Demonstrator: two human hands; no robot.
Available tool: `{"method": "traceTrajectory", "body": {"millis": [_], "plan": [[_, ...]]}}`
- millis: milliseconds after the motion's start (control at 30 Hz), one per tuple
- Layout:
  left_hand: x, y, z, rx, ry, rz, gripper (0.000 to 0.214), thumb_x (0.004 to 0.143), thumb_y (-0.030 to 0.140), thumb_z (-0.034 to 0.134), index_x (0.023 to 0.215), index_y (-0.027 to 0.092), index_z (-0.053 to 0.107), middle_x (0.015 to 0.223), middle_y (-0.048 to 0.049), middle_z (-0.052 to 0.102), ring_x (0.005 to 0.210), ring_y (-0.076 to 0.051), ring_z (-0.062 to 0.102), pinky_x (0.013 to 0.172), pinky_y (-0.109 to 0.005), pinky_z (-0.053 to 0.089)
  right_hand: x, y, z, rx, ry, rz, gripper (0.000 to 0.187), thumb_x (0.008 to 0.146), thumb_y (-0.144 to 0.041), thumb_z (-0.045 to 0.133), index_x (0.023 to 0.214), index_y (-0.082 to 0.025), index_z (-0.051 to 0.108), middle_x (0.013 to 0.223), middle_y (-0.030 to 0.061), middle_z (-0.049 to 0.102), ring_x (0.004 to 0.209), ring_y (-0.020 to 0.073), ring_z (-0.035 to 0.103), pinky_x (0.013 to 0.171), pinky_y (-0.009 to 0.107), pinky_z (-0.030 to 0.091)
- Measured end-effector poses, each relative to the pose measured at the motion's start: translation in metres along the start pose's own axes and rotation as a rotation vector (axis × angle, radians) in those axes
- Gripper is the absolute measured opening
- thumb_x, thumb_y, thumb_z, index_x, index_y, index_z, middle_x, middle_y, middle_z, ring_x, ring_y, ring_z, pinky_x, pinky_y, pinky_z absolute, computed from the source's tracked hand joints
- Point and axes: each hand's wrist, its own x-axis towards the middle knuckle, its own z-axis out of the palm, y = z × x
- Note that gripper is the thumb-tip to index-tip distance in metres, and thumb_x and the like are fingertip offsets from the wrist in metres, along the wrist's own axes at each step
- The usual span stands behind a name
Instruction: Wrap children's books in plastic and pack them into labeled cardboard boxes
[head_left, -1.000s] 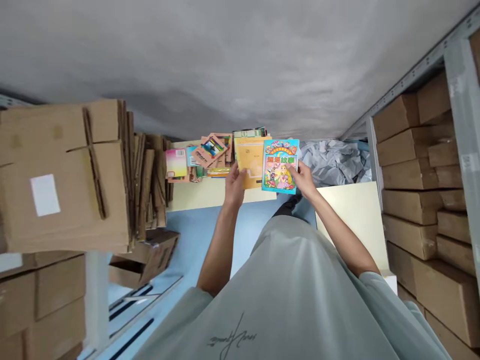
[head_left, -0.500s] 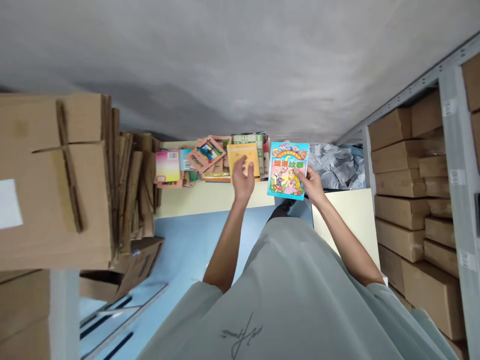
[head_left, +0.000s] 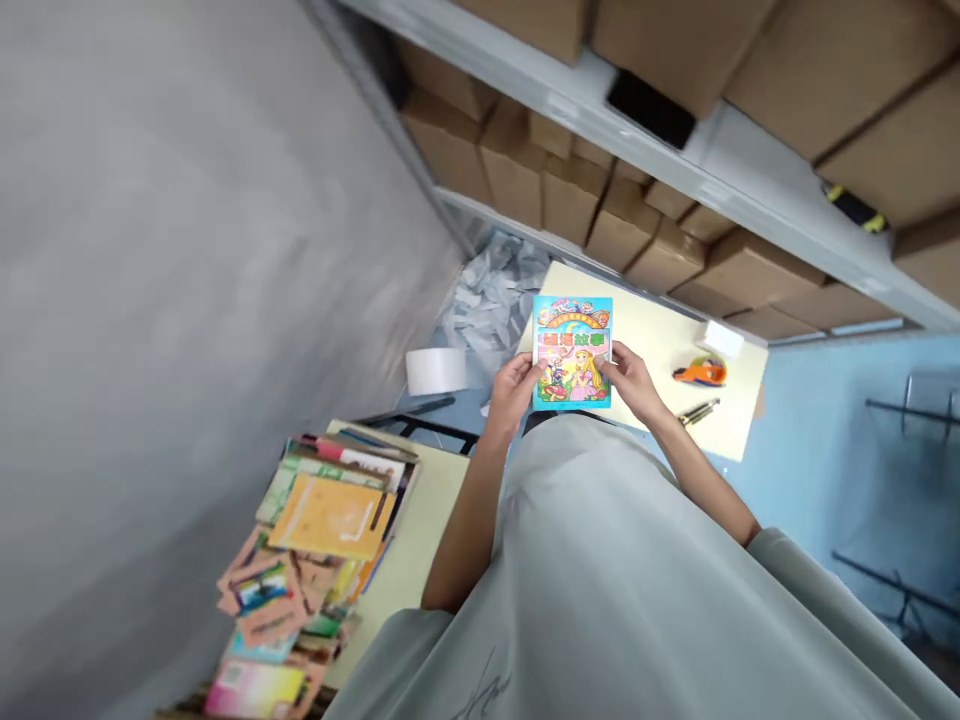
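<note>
Fingers of my left hand (head_left: 516, 393) and right hand (head_left: 634, 382) are clamped on opposite sides of the blue picture book (head_left: 573, 352), thumbs on its cover. Half a second ago only the right gripped it, the left being over the yellow book (head_left: 330, 515). Now I've turned: the picture book is before me, the yellow one lying on the pile at my left.
</note>
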Motion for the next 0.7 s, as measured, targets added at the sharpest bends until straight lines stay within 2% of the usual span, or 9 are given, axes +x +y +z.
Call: {"method": "traceTrajectory", "body": {"millis": [67,167,367,467,533,600,700], "plan": [[0.01,-0.001,0.03,0.089,-0.105,-0.027,0.059,0.07,0.069,0.1,0.096,0.02,0.079,0.099,-0.0069,0.085,0.098,-0.026,0.079,0.087,-0.034,0.064,-0.016,0.01,-0.031,0.066,0.124,-0.001,0.06,0.078,-0.065,0.097,0.117,-0.025,0.076,0.125,0.0078,0.086,0.113,0.0294,0.081,0.099,0.045,0.068],[0.02,-0.006,0.072,0.201,-0.264,-0.053,0.058,0.072,0.069,0.099,0.095,0.021,0.078,0.099,-0.0068,0.084,0.098,-0.025,0.079,0.088,-0.035,0.064,-0.039,0.024,-0.067,0.167,0.296,-0.006,0.06,0.076,-0.06,0.1,0.117,-0.025,0.075,0.117,0.0067,0.087,0.106,0.0274,0.082,0.099,0.044,0.068],[0.033,-0.023,0.137,0.34,-0.45,-0.083,0.062,0.075,0.076,0.095,0.098,0.02,0.079,0.096,-0.0072,0.083,0.093,-0.025,0.078,0.085,-0.035,0.064,-0.074,0.035,-0.11,0.276,0.531,-0.068,0.063,0.077,-0.066,0.096,0.118,-0.024,0.074,0.112,0.0072,0.087,0.11,0.0267,0.081,0.103,0.043,0.065],[0.039,-0.029,0.157,0.399,-0.475,-0.074,0.064,0.076,0.078,0.092,0.101,0.02,0.082,0.098,-0.0086,0.084,0.094,-0.026,0.078,0.081,-0.034,0.063,-0.084,0.034,-0.122,0.305,0.597,-0.08,0.063,0.075,-0.065,0.097,0.117,-0.024,0.074,0.112,0.0072,0.086,0.113,0.0276,0.081,0.103,0.043,0.066],[0.042,-0.03,0.166,0.428,-0.448,-0.041,0.065,0.077,0.077,0.092,0.104,0.019,0.083,0.106,-0.01,0.085,0.096,-0.024,0.078,0.081,-0.032,0.063,-0.089,0.03,-0.127,0.326,0.624,-0.096,0.061,0.075,-0.062,0.098,0.117,-0.024,0.075,0.113,0.0074,0.086,0.115,0.028,0.08,0.104,0.042,0.065],[0.046,-0.028,0.17,0.432,-0.408,-0.005,0.064,0.078,0.074,0.093,0.11,0.019,0.084,0.11,-0.0107,0.085,0.092,-0.022,0.077,0.08,-0.031,0.063,-0.091,0.025,-0.132,0.37,0.634,-0.118,0.059,0.078,-0.061,0.096,0.118,-0.024,0.075,0.116,0.0073,0.086,0.119,0.0284,0.08,0.106,0.042,0.065],[0.048,-0.019,0.172,0.386,-0.381,0.0,0.066,0.077,0.068,0.096,0.119,0.019,0.083,0.101,-0.0092,0.084,0.078,-0.017,0.074,0.075,-0.03,0.062,-0.088,0.02,-0.136,0.505,0.598,-0.088,0.053,0.082,-0.059,0.091,0.119,-0.026,0.075,0.117,0.0061,0.086,0.12,0.0291,0.079,0.103,0.042,0.066]]}}
